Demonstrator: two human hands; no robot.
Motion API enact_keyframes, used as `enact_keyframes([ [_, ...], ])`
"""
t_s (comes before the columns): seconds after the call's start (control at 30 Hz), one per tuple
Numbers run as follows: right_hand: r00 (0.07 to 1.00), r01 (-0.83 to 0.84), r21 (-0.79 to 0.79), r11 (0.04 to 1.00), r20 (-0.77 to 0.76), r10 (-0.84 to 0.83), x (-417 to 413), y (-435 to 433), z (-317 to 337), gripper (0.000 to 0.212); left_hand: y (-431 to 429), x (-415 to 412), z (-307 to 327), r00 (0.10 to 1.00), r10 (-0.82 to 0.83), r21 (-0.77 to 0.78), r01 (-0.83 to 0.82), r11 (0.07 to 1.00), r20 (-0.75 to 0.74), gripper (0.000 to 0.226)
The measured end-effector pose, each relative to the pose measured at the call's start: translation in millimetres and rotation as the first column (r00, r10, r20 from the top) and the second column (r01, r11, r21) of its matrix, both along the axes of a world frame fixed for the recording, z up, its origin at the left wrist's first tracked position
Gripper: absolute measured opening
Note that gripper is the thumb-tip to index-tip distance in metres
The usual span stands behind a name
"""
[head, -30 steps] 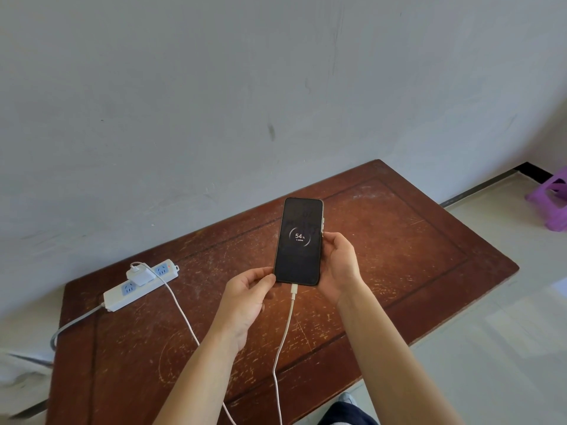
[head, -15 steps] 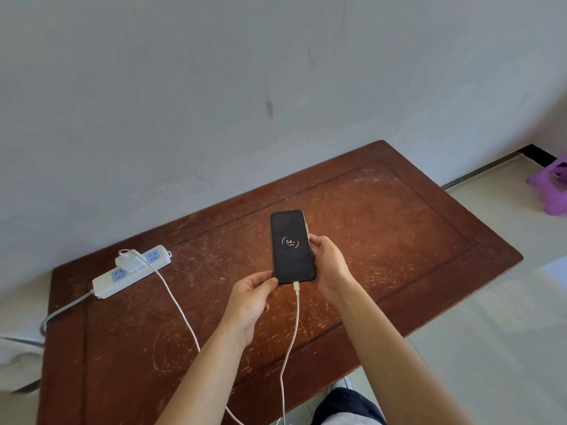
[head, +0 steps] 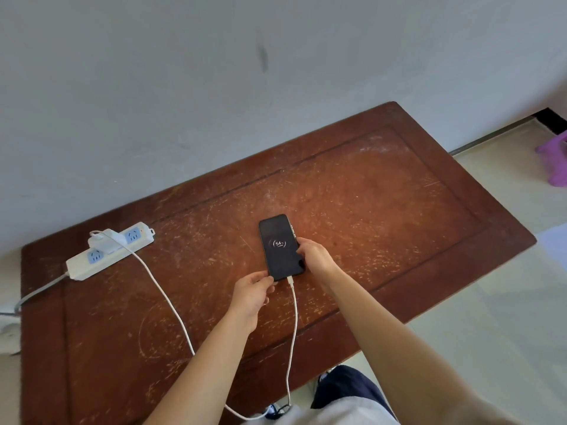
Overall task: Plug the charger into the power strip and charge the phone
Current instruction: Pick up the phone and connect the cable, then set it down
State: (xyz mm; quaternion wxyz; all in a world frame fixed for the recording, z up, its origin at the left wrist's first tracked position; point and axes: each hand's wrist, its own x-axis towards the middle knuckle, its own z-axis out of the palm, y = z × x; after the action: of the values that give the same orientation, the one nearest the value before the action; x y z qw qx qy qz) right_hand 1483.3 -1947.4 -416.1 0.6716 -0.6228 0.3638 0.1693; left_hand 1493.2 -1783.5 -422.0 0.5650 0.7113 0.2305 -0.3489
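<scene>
A black phone (head: 279, 247) lies nearly flat on the worn brown table (head: 383, 194), its screen lit with a ring that reads 54. My right hand (head: 314, 257) grips its right edge. My left hand (head: 253, 292) pinches its lower left corner. A white cable (head: 294, 317) is plugged into the phone's bottom end, loops off the table's front edge and runs back to a white charger (head: 102, 240). That charger sits in the white power strip (head: 107, 251) at the table's back left.
A grey wall rises right behind the table. The power strip's grey cord (head: 40, 291) drops off the left edge. A purple stool (head: 553, 162) stands on the pale floor at the far right. My dark-clothed knee (head: 346, 391) is below the table's front edge.
Both hands have lowered the phone from upright in the air down to the table top, away from me. The cable stays plugged in and the screen still reads 54.
</scene>
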Motion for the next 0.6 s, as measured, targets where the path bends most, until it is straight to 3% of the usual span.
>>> enact_keyframes([
  [0.33,0.999,-0.046,-0.082,0.996,-0.012,0.045,6,-5,-24,0.059,-12,7,-24,1.0,-0.005,0.091,0.006,0.996,-0.014,0.034],
  [0.6,0.976,-0.207,-0.239,0.949,0.02,0.218,3,-7,-35,0.063,-13,2,-15,0.984,-0.178,0.049,0.177,0.983,0.009,0.048],
])
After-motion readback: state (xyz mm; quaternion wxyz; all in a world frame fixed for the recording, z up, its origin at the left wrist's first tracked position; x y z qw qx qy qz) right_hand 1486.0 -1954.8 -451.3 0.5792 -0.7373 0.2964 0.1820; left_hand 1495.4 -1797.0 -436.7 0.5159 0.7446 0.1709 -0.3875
